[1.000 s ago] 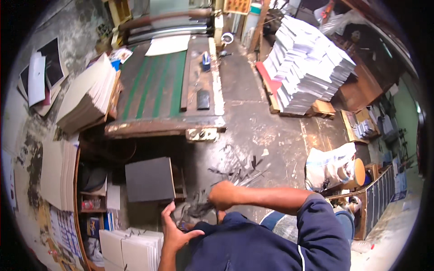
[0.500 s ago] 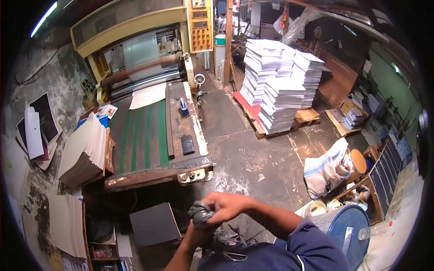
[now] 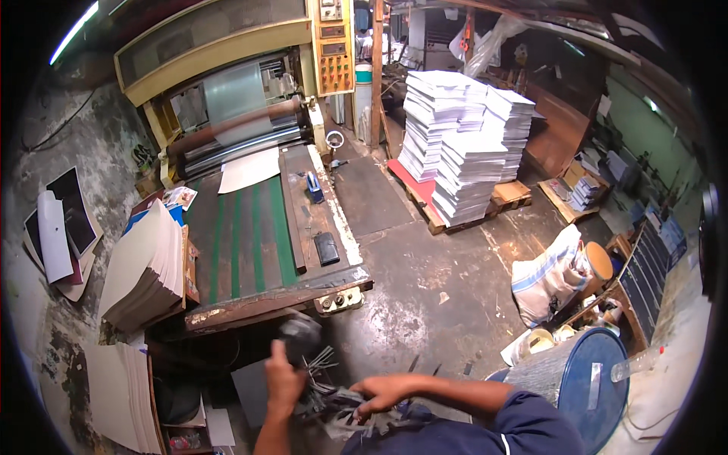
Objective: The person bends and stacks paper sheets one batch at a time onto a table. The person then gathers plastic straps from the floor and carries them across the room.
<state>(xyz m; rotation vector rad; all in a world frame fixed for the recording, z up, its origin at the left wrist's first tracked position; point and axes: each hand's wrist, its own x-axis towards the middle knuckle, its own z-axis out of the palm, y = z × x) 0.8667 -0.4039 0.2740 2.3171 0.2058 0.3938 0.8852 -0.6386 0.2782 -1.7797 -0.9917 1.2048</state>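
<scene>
My left hand [image 3: 282, 383], slightly blurred, is raised with its fingers closed on a dark grey wound bundle [image 3: 300, 334] near the front edge of the machine table. Thin loose strands stick out below the bundle. Lower and to the right, my right hand [image 3: 384, 393] is curled around loose grey strips [image 3: 334, 402]. A tangle of these strips spreads between both hands and in front of my body. Their exact material is hard to make out.
The machine's table [image 3: 246, 235] with green bands stands ahead, carrying a black wallet-like object [image 3: 327, 249]. Paper stacks [image 3: 148, 265] stand at its left. Tall white paper piles [image 3: 470, 159] sit on a pallet. A white sack [image 3: 550, 277] and blue drum [image 3: 595, 398] are at right.
My hands have parted. The left has moved left with the grey bundle, while the right has dropped lower toward my body. More loose strips show between them, and the view has shifted slightly.
</scene>
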